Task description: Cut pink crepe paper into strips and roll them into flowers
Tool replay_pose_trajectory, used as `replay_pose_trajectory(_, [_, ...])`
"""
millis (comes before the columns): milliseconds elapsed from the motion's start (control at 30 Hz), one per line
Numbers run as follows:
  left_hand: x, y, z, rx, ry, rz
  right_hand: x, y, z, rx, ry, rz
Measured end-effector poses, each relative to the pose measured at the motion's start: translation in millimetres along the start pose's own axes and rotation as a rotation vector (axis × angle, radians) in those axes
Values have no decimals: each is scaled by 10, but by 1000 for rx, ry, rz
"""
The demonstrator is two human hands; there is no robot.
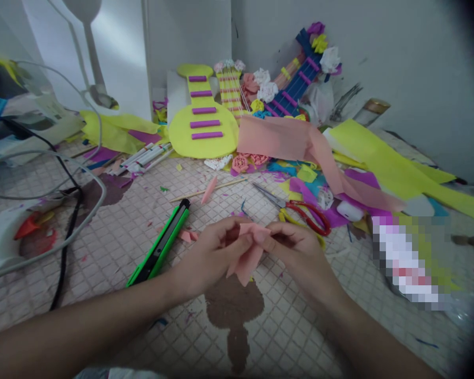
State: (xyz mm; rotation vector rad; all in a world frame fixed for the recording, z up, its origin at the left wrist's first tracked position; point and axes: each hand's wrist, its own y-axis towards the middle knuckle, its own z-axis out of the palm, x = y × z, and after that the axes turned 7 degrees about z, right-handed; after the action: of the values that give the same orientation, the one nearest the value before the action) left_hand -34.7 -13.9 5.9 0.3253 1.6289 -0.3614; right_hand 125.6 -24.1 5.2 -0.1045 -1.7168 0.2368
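A small piece of pink crepe paper (246, 263) is pinched between both hands near the middle of the view. My left hand (211, 258) grips its upper left part with thumb and fingers. My right hand (300, 255) holds the upper right part, the two thumbs close together. The paper's loose lower end hangs down in folds. Left of my left hand lies a green box cutter (160, 245). Just beyond my right hand rest red-handled scissors (308, 213), blades pointing left. A thin wooden stick (229, 184) and a rolled pink paper strip (209, 190) lie beyond the hands.
A yellow guitar-shaped cutout (203, 139) with purple bars leans at the back, near a blue decorated guitar neck (300, 79). Pink crepe sheet (276, 138) and yellow paper (395, 158) spread at right. White markers (146, 158), cables (65, 247) and a white glue gun-like device (3, 237) lie left.
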Motion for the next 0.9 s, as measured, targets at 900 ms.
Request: replay_pose_trajectory(900, [1,5,-11,-37,-45,-48,25,-81,82,-336,-521,-642])
